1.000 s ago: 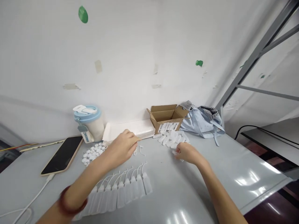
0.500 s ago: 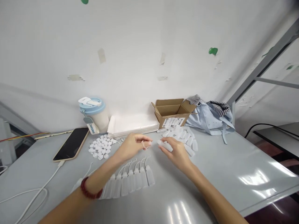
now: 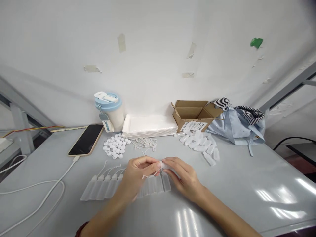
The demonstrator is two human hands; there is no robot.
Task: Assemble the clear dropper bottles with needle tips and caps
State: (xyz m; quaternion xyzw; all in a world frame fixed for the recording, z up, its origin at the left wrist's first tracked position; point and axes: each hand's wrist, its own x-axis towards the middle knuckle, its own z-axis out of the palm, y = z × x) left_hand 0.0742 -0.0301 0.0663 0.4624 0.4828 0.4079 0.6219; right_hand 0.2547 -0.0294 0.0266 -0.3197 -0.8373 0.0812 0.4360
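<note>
In front of me my two hands meet over the table. My left hand [image 3: 143, 169] is closed in a pinch on a thin white strap [image 3: 151, 176], whose free end curls below the fingers. A small translucent bottle [image 3: 165, 166] lies in the closed fingers of my right hand [image 3: 185, 176], its neck end against my left fingertips. Most of the bottle is hidden by the fingers. Just below and left of my hands runs a row of similar bottles [image 3: 98, 189] with white caps and thin straps, partly covered by my left hand.
White caps [image 3: 115, 146] and a heap of loose straps [image 3: 145, 143] lie toward the back, near stacked white packets [image 3: 150, 126]. Loose bottles [image 3: 201, 143] lie before an open cardboard box [image 3: 194, 115]. A blue cloth bag [image 3: 229, 123], lidded cup [image 3: 112, 113] and cabled phone [image 3: 86, 140] stand around.
My hands, apart before, have come together closer to me. The bottle in my right hand now meets what my left hand pinches. The camera view has shifted to the left.
</note>
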